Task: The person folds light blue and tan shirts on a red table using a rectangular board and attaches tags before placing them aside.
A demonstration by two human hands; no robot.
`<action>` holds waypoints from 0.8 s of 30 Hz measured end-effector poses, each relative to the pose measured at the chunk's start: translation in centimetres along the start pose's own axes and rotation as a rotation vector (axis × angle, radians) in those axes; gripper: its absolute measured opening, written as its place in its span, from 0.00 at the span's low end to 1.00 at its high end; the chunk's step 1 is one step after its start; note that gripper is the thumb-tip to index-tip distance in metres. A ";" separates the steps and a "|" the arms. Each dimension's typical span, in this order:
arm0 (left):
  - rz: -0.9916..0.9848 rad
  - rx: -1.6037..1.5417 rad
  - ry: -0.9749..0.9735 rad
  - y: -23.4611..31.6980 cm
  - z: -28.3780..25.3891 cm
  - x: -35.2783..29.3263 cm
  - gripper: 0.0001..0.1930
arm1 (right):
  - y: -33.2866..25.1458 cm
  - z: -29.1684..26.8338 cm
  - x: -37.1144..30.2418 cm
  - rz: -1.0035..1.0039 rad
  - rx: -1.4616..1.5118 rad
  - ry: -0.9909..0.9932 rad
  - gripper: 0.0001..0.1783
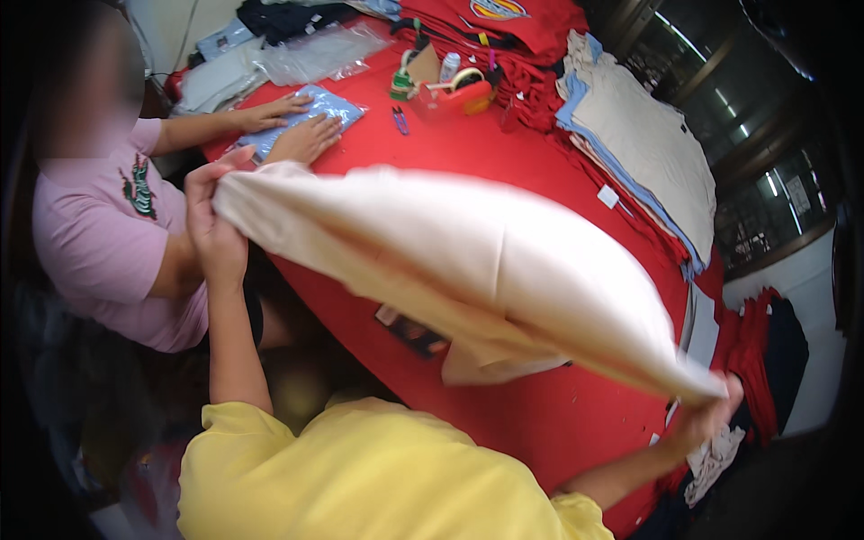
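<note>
A cream shirt (504, 247) is stretched wide in the air above the red-covered table (576, 432), billowing and blurred by motion. One end is gripped by my left hand (218, 220), raised at the left with fingers closed around the cloth. Low on the right, my right hand (715, 405) pinches the opposite end; it is smeared, but the fabric runs into its fingers. Part of the cloth hangs below the middle, near a dark flat item (411, 333) that it partly covers.
At left, a co-worker in a pink shirt (117, 243) presses both hands on a bagged blue garment (306, 117). Purple snips (400, 121) and tape dispensers (459, 94) lie beyond. Stacked cream and blue garments (639, 135) are at far right, red garments (531, 27) at the back.
</note>
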State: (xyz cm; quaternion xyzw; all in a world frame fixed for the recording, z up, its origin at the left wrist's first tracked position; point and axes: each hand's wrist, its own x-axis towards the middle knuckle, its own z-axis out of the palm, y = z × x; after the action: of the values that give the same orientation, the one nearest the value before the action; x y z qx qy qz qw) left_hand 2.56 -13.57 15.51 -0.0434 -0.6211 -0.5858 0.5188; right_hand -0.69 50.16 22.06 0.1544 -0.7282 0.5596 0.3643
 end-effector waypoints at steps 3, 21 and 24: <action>0.103 -0.194 -0.021 4.7 -0.4 0.2 0.11 | -7.6 -2.4 1.3 -0.134 0.430 -0.318 0.12; 0.070 0.805 -1.131 -11.0 38.4 -3.0 0.27 | 22.5 -8.7 -1.8 0.438 -1.260 -0.272 0.27; -0.267 0.836 -1.394 -6.5 33.9 -12.4 0.27 | 21.5 -7.3 -8.1 0.508 -1.240 -0.389 0.31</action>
State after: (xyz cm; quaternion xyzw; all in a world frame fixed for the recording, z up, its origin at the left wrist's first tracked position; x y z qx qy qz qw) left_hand -16.17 17.50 10.04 -0.1259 -0.9675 -0.2016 -0.0865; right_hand -6.11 62.50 2.09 -0.1596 -0.9790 0.0703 0.1060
